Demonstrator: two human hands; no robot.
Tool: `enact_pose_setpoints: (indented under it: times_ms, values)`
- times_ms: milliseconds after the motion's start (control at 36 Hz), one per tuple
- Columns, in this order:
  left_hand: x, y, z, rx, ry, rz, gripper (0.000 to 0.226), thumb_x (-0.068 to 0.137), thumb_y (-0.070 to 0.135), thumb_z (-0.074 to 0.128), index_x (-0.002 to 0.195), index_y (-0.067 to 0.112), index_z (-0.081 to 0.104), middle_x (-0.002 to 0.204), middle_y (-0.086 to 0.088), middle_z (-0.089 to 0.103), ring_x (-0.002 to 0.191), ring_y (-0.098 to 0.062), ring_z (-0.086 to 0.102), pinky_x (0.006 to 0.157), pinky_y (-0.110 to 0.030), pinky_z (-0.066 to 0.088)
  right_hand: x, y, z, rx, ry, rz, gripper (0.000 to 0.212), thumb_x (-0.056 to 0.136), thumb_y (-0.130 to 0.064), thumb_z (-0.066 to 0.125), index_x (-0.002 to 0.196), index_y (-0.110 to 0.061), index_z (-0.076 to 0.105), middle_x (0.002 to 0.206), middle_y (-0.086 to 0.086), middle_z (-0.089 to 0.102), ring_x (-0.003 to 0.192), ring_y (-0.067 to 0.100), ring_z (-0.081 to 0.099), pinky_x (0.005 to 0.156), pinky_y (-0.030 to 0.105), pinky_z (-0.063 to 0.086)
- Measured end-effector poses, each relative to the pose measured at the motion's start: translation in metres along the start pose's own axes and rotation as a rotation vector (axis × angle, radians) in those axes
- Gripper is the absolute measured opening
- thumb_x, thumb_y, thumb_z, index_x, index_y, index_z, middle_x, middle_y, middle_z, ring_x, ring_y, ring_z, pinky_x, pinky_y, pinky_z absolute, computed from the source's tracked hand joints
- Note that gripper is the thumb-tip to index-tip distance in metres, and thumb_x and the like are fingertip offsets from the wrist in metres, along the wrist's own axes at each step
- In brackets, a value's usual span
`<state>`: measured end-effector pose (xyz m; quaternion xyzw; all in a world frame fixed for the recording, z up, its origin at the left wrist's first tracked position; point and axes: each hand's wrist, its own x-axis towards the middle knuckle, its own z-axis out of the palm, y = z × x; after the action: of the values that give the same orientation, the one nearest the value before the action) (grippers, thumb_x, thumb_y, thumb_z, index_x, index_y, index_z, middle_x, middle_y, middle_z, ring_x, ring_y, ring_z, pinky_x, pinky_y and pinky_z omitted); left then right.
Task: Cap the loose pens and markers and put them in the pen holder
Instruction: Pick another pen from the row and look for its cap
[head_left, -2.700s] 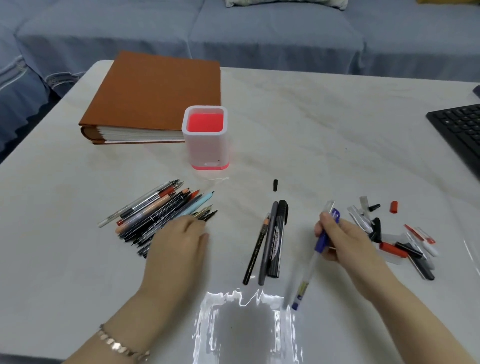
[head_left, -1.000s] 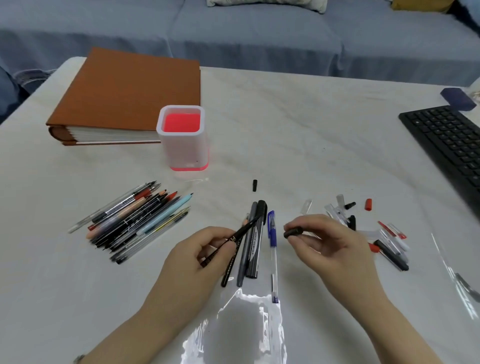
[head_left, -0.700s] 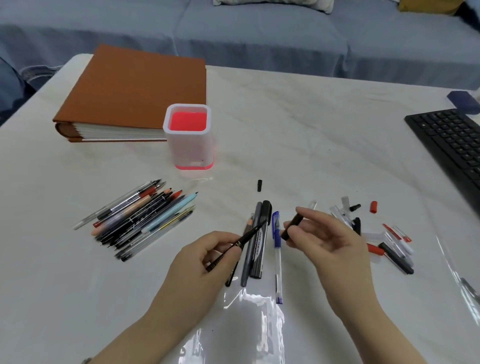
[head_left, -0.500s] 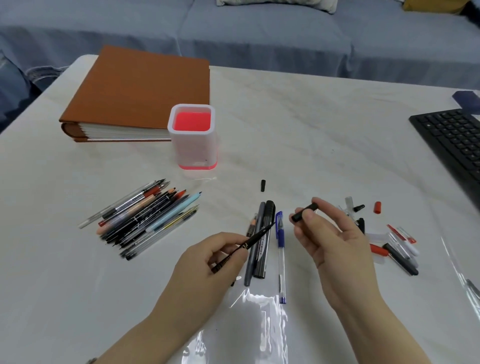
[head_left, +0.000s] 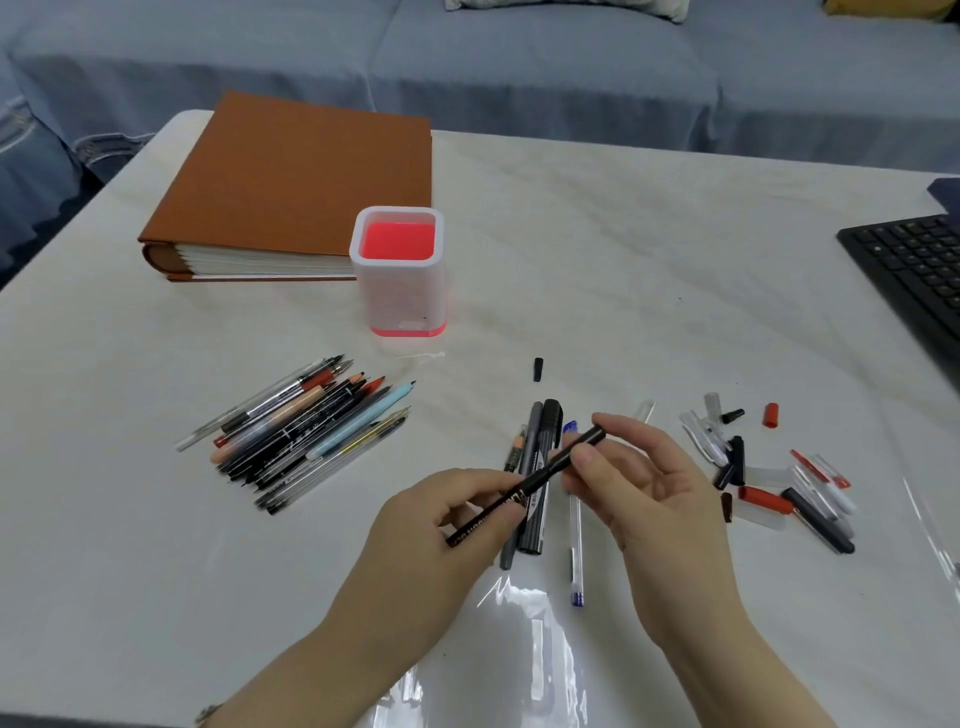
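Left hand (head_left: 447, 525) pinches the lower barrel of a slim black pen (head_left: 524, 488); right hand (head_left: 639, 483) pinches the black cap (head_left: 589, 439) at the pen's upper end, thumb and forefinger closed on it; whether the cap is fully seated cannot be told. Pen's long axis runs from lower left to upper right, held just above the worktop (head_left: 623, 260); judged step: pressing the cap home along that axis.

Holder (head_left: 399, 270) stands upright, well apart from both hands, up and to the left; the left hand is the nearer; its mouth faces up, so the pen must be turned toward vertical before it goes in. Holder is a square white tube, rounded corners, red inside and at the base, seemingly empty.

Uncapped pens (head_left: 301, 431) lie fanned at the left, tips toward the holder; capped ones (head_left: 540, 478) lie under the hands, roughly parallel; loose caps (head_left: 769, 478), black, red and clear, lie scattered at the right; one small black cap (head_left: 537, 369) lies alone. Worktop is pale, marbled, glossy; smooth round barrels would likely roll on it.
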<state>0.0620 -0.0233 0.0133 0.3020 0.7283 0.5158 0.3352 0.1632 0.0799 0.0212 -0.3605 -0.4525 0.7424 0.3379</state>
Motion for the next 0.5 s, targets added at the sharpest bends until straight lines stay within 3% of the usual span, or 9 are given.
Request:
enact_pose_setpoints:
  times_ms: [167,333,417,500]
  values:
    - [0.002,0.001,-0.001,-0.077,0.082,-0.016,0.023,0.073,0.008,0.072,0.072,0.031,0.071,0.057,0.011,0.067,0.047,-0.002,0.056,0.051,-0.009,0.044,0.001,0.007,0.000,0.005,0.011,0.009,0.016,0.071,-0.002,0.063,0.085,-0.010,0.063,0.069,0.006,0.073,0.067,0.010,0.069,0.063,0.017,0.054]
    - [0.002,0.008,0.002,-0.100,0.057,-0.037,0.019,0.076,0.001,0.067,0.073,0.019,0.072,0.045,0.013,0.061,0.040,0.003,0.050,0.046,-0.004,0.036,-0.001,0.014,0.007,0.008,0.068,-0.034,0.019,0.069,-0.003,0.067,0.082,-0.012,0.057,0.066,0.011,0.072,0.066,0.018,0.069,0.065,0.021,0.056]
    - [0.005,0.009,0.000,-0.309,-0.006,-0.219,0.020,0.081,-0.004,0.058,0.067,0.005,0.068,0.037,0.003,0.055,0.032,-0.005,0.033,0.034,-0.011,0.026,-0.003,0.015,0.011,0.020,0.097,-0.046,0.027,0.060,-0.015,0.068,0.084,-0.013,0.058,0.065,0.011,0.072,0.065,0.018,0.069,0.063,0.020,0.055]
    - [0.007,0.003,-0.004,-0.472,-0.157,-0.424,0.018,0.077,0.011,0.059,0.062,0.003,0.066,0.044,-0.002,0.046,0.038,-0.008,0.019,0.033,-0.012,0.016,-0.005,0.018,0.013,0.013,0.066,-0.019,0.027,0.064,-0.012,0.067,0.089,-0.015,0.057,0.069,0.008,0.073,0.064,0.014,0.069,0.058,0.017,0.053]
